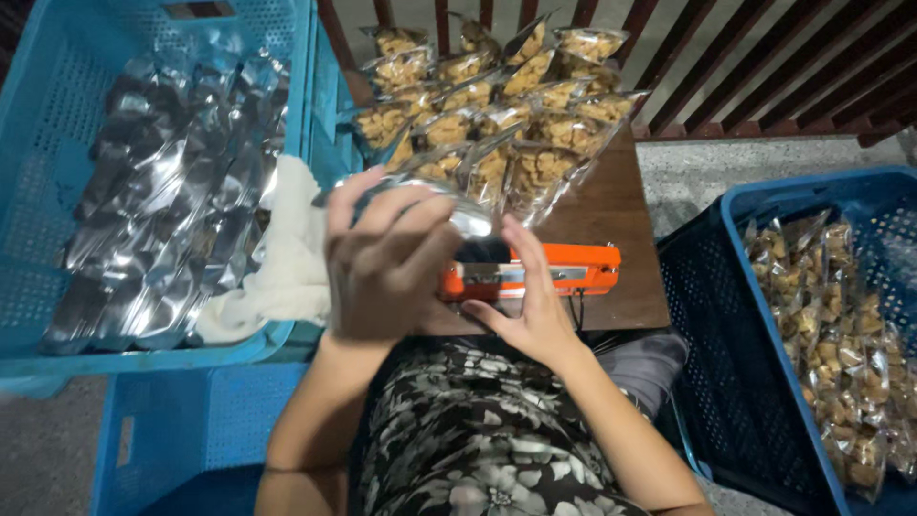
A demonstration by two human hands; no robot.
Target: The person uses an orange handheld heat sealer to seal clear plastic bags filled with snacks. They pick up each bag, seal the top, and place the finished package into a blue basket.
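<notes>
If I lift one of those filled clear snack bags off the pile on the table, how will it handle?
A filled clear bag probably feels light and floppy: thin film around loose snack pieces. The glossy film looks slippery, so bags in the overlapping pile on the wooden table may slide when one is pulled. The contents look brittle, so a hard squeeze might crush them.

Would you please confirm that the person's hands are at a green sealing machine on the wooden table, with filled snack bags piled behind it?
Not quite: the head view shows the sealing machine is orange, not green. The rest holds: the left hand and right hand are at it on the wooden table, with filled snack bags piled behind.
</notes>
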